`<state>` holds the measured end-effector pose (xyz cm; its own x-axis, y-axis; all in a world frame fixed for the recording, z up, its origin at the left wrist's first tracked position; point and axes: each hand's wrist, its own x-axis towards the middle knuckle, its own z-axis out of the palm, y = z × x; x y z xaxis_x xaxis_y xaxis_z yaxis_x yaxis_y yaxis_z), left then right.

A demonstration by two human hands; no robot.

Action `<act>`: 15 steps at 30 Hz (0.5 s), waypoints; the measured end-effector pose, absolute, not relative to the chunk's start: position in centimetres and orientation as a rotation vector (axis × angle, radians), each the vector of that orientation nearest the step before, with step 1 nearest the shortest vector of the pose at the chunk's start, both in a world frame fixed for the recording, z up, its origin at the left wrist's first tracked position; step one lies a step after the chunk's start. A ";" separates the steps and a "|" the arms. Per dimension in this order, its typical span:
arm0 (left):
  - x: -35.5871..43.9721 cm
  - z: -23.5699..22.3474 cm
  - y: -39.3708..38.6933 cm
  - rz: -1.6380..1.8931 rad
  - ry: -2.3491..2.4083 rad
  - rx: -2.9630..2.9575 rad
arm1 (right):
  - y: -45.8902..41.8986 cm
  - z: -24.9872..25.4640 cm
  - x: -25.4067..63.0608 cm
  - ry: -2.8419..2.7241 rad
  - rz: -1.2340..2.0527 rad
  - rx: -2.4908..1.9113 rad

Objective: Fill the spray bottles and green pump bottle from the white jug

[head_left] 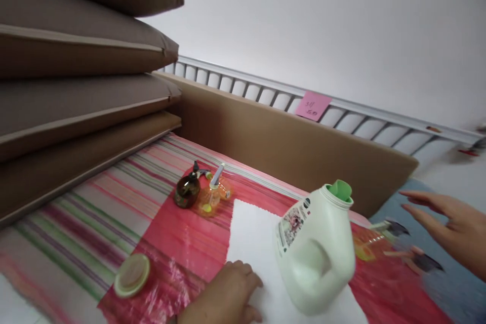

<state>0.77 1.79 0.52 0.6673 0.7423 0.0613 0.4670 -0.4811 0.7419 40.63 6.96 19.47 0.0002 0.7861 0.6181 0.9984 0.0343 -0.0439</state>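
A pale green detergent jug with a label and a handle stands on a white paper sheet; its green pouring spout is uncovered. My left hand rests at the sheet's left edge, left of the jug and apart from it, fingers loosely bent and thumb away from them. To the jug's right, my right hand hangs in the air with thumb and fingers apart, holding nothing. On the left of the red plastic sheet lies a round pale green cap.
A dark bottle and a clear orange bottle lie behind the sheet. More bottles are right of the jug, partly blurred. Stacked brown cushions rise at left. A tan board and a white radiator are behind.
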 end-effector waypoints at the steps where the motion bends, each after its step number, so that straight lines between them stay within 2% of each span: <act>1: 0.7 0.7 1.7 0.494 0.936 2.165 | 6.7 20.3 37.1 -1.862 -0.555 -1.802; 4: 0.4 1.1 1.5 0.520 0.938 2.161 | 6.1 20.9 25.7 -2.014 -0.278 -1.710; 8: 0.1 1.5 1.7 0.509 0.925 2.211 | 8.9 17.2 14.1 -2.074 0.259 -1.803; 15: 0.7 -0.5 3.2 0.523 0.888 2.496 | 18.6 9.0 5.8 -1.943 0.493 -2.051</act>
